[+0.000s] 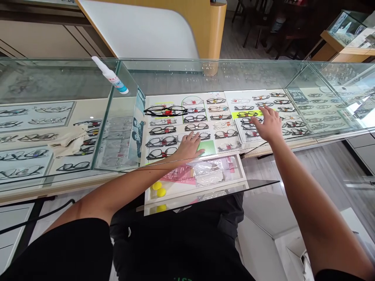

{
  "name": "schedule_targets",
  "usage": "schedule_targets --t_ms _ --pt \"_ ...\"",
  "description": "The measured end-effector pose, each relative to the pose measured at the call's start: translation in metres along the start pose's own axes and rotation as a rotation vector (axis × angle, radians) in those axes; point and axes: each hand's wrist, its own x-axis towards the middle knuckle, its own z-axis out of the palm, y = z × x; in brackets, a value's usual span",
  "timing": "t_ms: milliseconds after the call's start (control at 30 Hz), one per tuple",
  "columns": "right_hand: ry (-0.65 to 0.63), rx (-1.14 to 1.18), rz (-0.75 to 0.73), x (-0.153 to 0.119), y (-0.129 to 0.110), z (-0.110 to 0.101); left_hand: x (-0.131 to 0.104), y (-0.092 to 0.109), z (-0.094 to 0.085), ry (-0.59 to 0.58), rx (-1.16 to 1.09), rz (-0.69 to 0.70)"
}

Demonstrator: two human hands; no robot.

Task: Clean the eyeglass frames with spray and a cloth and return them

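Observation:
Rows of eyeglasses lie inside a glass display case. My left hand (190, 146), fingers apart and holding nothing, is over the middle rows, beside a green card (207, 148) and near a pair of dark-framed glasses (196, 127). Over the right-hand rows, my right hand (270, 124) has its fingers spread, close to the glasses on a yellow strip (247, 114). A larger-looking black pair (166, 111) with a red tag sits at the upper left of the middle section. Whether either hand touches any frames cannot be made out.
A white bottle (110, 76) with a blue label lies on the glass top. Below the case, an open drawer (240, 171) holds plastic packets (208, 171) and yellow round items (161, 192). A beige cloth (68, 141) is at left; a white chair (140, 31) stands behind.

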Motion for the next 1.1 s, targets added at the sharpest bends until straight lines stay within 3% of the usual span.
schedule_targets --t_ms 67,133,200,267,333,433,467,533,600,700,967,1100 --pt "0.003 0.005 -0.005 -0.001 -0.001 0.0 -0.021 0.015 -0.017 -0.092 -0.025 -0.01" --pt "0.003 0.007 -0.006 -0.001 -0.001 -0.001 -0.051 0.033 -0.045 -0.295 -0.087 0.033" --pt "0.0 0.004 -0.003 -0.002 0.0 -0.001 -0.082 0.05 -0.083 -0.462 -0.26 0.19" --pt "-0.014 -0.007 0.001 -0.001 0.001 -0.002 -0.104 0.062 -0.125 -0.547 -0.428 0.258" --pt "-0.031 -0.021 0.005 0.0 0.003 -0.001 -0.112 0.062 -0.163 -0.493 -0.41 0.221" --pt "-0.017 -0.015 -0.002 0.001 0.006 0.001 -0.1 0.038 -0.194 -0.057 -0.18 0.055" --pt "-0.005 -0.007 -0.007 0.001 0.006 0.001 -0.093 0.026 -0.197 0.093 -0.089 -0.024" --pt "0.01 0.001 -0.013 0.001 0.007 0.002 -0.079 0.001 -0.194 0.226 0.027 -0.144" --pt "0.003 -0.01 -0.008 0.002 0.008 0.002 -0.068 -0.02 -0.186 0.215 0.069 -0.195" --pt "-0.016 -0.031 0.001 0.002 0.006 0.0 -0.059 -0.034 -0.175 0.211 0.091 -0.205" --pt "-0.018 0.008 0.026 -0.001 -0.002 -0.005 -0.048 -0.034 -0.169 0.288 0.077 -0.177" --pt "-0.025 0.002 0.031 -0.002 -0.002 -0.006 -0.068 -0.013 -0.178 0.291 0.065 -0.117"
